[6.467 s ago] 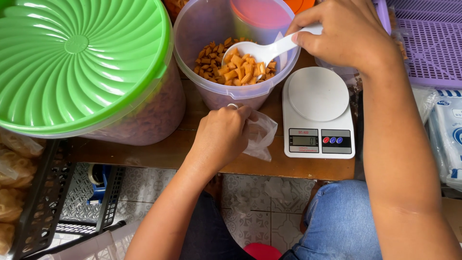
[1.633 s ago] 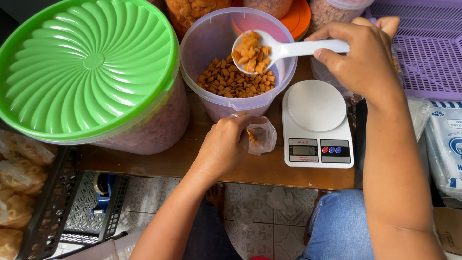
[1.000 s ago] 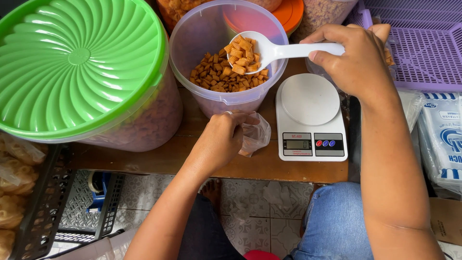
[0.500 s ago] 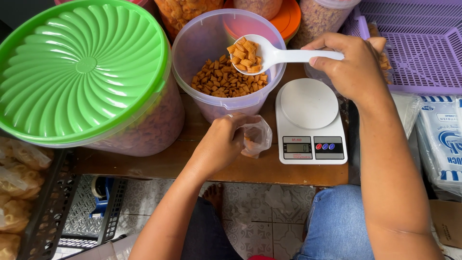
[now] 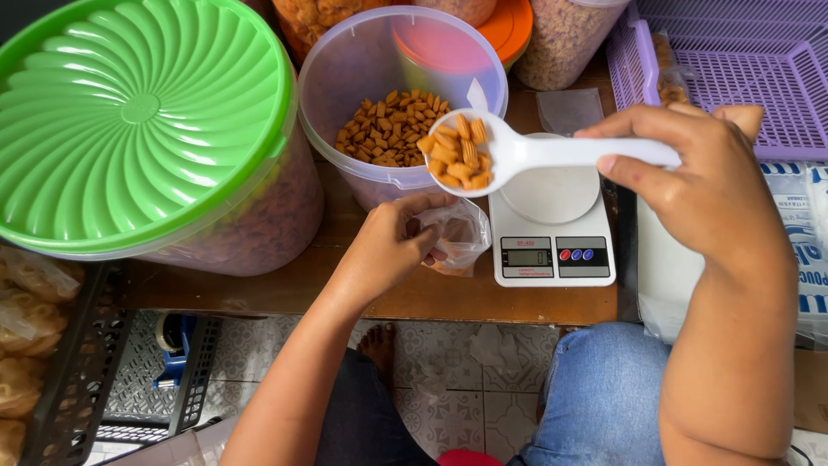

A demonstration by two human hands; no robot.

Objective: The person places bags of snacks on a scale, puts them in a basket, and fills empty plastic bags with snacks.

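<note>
Two hands working: right hand [image 5: 703, 185] gripping a white spoon [image 5: 517, 155] heaped with snacks [image 5: 457, 155], hovering just above the small bag [image 5: 457, 237]; left hand [image 5: 388, 246] pinching that bag open, beside the scale [image 5: 552, 229] on the bench [image 5: 397, 298].

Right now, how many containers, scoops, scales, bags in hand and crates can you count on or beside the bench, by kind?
Green-lidded tub: 1
Open clear tub of orange snacks: 1
Snack jars behind it, cut off by the frame edge: 3 (orange-lidded jar among them)
White scoop in right hand: 1
Small clear bag in left hand: 1
White scale: 1
Purple crate: 1
Total: 9
</note>
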